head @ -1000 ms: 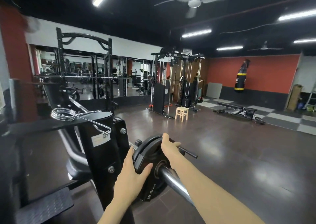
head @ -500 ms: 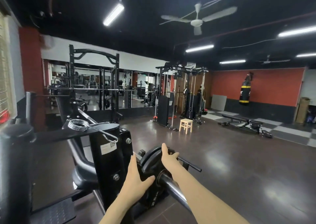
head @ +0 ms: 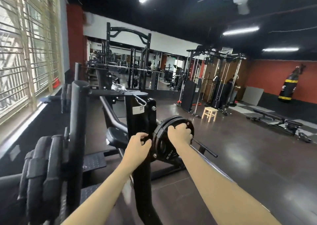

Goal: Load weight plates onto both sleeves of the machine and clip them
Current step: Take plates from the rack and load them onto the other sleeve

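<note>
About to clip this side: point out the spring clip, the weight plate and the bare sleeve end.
spring clip (head: 118,87): head view, on its coiled ring.
weight plate (head: 169,153): head view, lower face by the printed marking.
sleeve (head: 205,149): head view, bare shaft past the plate.

Two hands (head: 137,147) (head: 180,134), one weight plate (head: 167,149), one spring clip (head: 128,94), one wooden stool (head: 209,114), one punching bag (head: 289,85)

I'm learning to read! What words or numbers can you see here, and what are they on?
"2.5 kg": on the weight plate, low on its face, a bit blurred.
White sticker on the machine post: a code and print too small to read.
Punching bag: white lettering, too blurred to read.
</note>
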The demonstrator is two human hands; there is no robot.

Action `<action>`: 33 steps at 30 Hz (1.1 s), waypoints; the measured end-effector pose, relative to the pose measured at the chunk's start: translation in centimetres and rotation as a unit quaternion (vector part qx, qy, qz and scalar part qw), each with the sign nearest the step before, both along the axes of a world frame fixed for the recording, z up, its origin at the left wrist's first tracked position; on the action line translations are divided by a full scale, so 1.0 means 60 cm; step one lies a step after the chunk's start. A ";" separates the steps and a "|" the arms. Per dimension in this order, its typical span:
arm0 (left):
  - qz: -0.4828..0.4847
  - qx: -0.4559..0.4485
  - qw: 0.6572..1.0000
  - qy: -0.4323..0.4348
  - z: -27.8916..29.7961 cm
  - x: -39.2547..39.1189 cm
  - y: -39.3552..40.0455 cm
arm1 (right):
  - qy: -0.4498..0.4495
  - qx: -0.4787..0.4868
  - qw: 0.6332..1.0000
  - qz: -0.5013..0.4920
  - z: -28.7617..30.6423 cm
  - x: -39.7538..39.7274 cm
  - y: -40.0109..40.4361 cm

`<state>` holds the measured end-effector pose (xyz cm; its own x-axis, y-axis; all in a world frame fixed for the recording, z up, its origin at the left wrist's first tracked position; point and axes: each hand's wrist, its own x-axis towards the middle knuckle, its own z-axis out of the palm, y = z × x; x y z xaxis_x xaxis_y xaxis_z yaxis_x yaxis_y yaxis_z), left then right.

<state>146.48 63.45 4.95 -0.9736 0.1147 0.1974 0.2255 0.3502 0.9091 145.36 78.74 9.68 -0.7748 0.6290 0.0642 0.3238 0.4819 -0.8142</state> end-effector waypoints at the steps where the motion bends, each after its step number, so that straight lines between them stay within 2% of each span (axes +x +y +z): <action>1: 0.010 0.006 1.000 -0.001 -0.003 0.013 -0.021 | 0.002 -0.007 1.000 0.015 -0.007 0.001 -0.022; 6: 0.139 0.035 0.989 -0.025 -0.026 0.056 -0.168 | -0.022 -0.076 0.987 0.140 -0.051 -0.008 -0.174; 9: 0.226 0.103 0.967 -0.058 -0.058 0.059 -0.290 | -0.047 -0.103 0.966 0.230 -0.093 -0.035 -0.273; 12: 0.339 0.192 0.917 -0.084 -0.095 0.050 -0.411 | -0.065 -0.087 0.939 0.325 -0.098 -0.033 -0.393; 16: 0.459 0.309 0.821 -0.140 -0.151 0.031 -0.554 | -0.068 -0.034 0.916 0.393 -0.124 -0.100 -0.558; 18: 0.449 0.383 0.783 -0.198 -0.242 -0.027 -0.630 | -0.077 0.000 0.896 0.437 -0.134 -0.144 -0.640; 20: 0.444 0.425 0.743 -0.265 -0.332 -0.080 -0.694 | -0.097 0.085 0.872 0.472 -0.118 -0.147 -0.718; 21: 0.416 0.458 0.726 -0.301 -0.323 -0.074 -0.699 | -0.112 0.131 0.859 0.482 -0.119 -0.155 -0.748; 23: 0.351 0.496 0.711 -0.354 -0.262 -0.040 -0.679 | -0.141 0.187 0.841 0.488 -0.132 -0.174 -0.787; 25: 0.311 0.482 0.719 -0.393 -0.260 -0.046 -0.663 | -0.171 0.214 0.842 0.465 -0.150 -0.197 -0.813; 27: 0.286 0.500 0.716 -0.395 -0.277 -0.065 -0.654 | -0.202 0.199 0.849 0.446 -0.169 -0.221 -0.829; 31: 0.269 0.576 0.643 -0.426 -0.310 -0.111 -0.661 | -0.265 0.202 0.845 0.418 -0.188 -0.245 -0.847; 33: 0.268 0.580 0.629 -0.442 -0.317 -0.126 -0.664 | -0.281 0.211 0.838 0.418 -0.190 -0.247 -0.853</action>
<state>138.89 23.61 -14.07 -0.5987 0.0007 -0.8010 -0.4159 -0.8549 0.3101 130.53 27.54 -1.74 -0.9152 -0.1360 -0.3795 0.0045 0.9378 -0.3470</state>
